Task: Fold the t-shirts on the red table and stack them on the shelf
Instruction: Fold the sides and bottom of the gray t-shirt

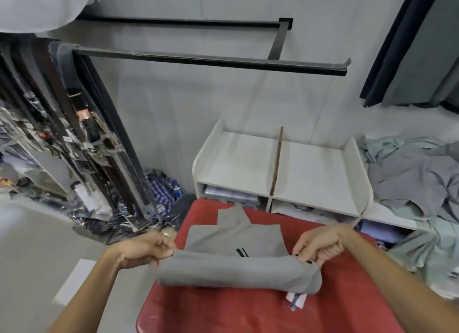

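Grey t-shirt [233,255] sits in the lower centre of the frame on the red table [223,313], its near edge lifted and rolled over into a fold. I see my left hand [146,249] pinching the fold's left end, fingers curled round the cloth. My right hand [320,245] grips the right end the same way. A paper tag [296,301] pokes out under the fold, lower right. White shelf [280,169] stands just behind the table, centre frame, with a thin brown stick [277,161] lying across its top. Heap of 1 colour family, grey and pale green clothes [417,176], at the right edge.
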